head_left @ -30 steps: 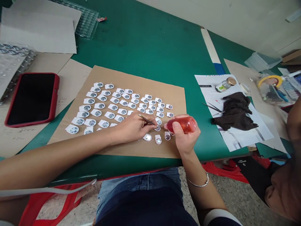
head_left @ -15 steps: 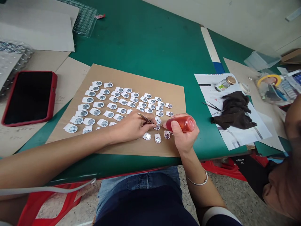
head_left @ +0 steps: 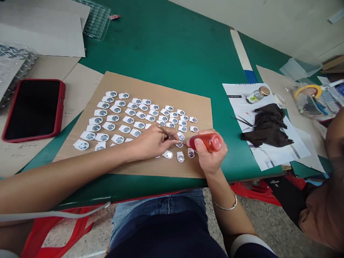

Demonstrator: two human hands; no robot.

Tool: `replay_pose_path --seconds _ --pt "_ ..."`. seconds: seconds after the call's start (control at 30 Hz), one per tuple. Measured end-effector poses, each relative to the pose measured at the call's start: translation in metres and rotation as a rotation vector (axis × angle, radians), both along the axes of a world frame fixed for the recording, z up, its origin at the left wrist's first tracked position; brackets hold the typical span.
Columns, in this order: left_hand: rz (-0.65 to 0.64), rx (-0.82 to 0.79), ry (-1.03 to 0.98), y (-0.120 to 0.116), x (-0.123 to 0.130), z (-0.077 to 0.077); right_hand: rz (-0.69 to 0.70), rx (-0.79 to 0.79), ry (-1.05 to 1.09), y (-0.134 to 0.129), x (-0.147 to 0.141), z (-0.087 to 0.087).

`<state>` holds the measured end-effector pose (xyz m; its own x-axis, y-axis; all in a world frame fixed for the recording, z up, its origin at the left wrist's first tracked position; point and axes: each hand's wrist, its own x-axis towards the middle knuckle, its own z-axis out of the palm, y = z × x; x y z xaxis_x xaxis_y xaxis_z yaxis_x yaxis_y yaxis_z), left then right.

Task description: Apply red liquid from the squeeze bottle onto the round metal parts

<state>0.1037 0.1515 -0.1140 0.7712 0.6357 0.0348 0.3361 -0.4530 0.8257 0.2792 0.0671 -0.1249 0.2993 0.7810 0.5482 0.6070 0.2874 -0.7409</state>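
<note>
My left hand (head_left: 156, 141) is closed round a thin metal tool, seemingly tweezers (head_left: 167, 132), whose tip points at a small round piece (head_left: 179, 144) on a white tab. In my right hand (head_left: 212, 154) is a red squeeze bottle (head_left: 208, 142), tilted so its nozzle end is beside that same piece. Whether the nozzle touches it, I cannot tell. Several more round silver pieces on white tabs (head_left: 108, 126) lie in rows on a brown cardboard sheet (head_left: 158, 168). My left hand and forearm cover some of them.
On the left lies a phone in a red case (head_left: 33, 109). At right, a dark cloth (head_left: 268, 125), tweezers (head_left: 242, 121) and a small glass jar (head_left: 258, 95) rest on printed paper. Another person's arm (head_left: 334, 136) is at the right edge.
Both hands stay almost in place with the tool and the bottle. The view shifts very slightly; nothing else visibly moves.
</note>
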Motion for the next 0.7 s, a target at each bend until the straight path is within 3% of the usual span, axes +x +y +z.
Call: replay_pose_path --seconds 0.37,0.7 --pt "0.024 -0.066 -0.031 0.001 0.000 -0.003 0.002 0.016 -0.060 0.000 0.000 0.000" --pt "0.028 -0.072 -0.031 0.001 0.000 -0.003 -0.035 0.030 0.109 -0.005 0.004 -0.009"
